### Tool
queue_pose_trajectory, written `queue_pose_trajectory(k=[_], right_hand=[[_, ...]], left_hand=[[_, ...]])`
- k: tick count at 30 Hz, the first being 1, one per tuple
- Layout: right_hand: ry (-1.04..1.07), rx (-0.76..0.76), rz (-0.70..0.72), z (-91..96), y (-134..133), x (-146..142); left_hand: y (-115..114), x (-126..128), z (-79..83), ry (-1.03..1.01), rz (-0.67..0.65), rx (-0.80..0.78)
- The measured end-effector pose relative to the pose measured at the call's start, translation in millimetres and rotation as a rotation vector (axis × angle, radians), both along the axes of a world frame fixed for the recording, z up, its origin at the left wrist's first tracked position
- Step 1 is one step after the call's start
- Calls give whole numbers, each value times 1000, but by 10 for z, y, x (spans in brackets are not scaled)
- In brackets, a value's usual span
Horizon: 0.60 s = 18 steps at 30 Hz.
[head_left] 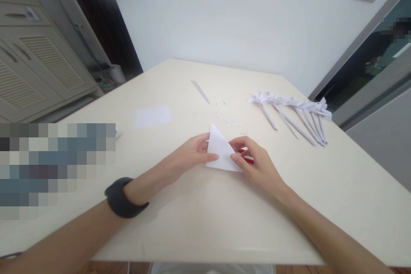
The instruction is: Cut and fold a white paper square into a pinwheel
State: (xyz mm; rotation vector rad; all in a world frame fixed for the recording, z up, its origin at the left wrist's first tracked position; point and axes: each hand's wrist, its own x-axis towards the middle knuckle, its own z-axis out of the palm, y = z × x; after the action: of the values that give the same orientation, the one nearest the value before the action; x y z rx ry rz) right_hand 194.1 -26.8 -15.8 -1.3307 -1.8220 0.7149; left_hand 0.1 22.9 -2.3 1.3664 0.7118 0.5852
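Observation:
A white sheet of paper [221,153], folded to a triangle with its tip pointing away from me, is held just above the table between both hands. My left hand [198,150] pinches its left edge, thumb on top. On the right side my right hand [252,156] grips the slanted edge between thumb and fingers. Red handles, probably of scissors [248,160], show under the right hand's fingers; the rest of that tool is hidden. A black band [123,199] is on my left wrist.
A flat white sheet [153,117] lies at the left. Thin paper rolls [201,91] and small scraps [229,120] lie beyond my hands. Folded paper pieces with rolled stems [292,105] stretch along the right. A bin [212,268] stands below the table's front edge.

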Motion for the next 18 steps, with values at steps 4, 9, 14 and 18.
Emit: queue_pose_trajectory(k=[4,9,14,18], right_hand=[[33,-68,-18,0,26,-10],[54,-107,3,-36,49,-17],[146,-232,0,-42,56,14],[224,-258,-3,-36,58,38]], left_hand=[[-9,20,-27,34,-28,-4],[0,32,-48,56,-50,2],[29,14,-45,142,-41,-37],[37,5,-36,187,-9,-68]])
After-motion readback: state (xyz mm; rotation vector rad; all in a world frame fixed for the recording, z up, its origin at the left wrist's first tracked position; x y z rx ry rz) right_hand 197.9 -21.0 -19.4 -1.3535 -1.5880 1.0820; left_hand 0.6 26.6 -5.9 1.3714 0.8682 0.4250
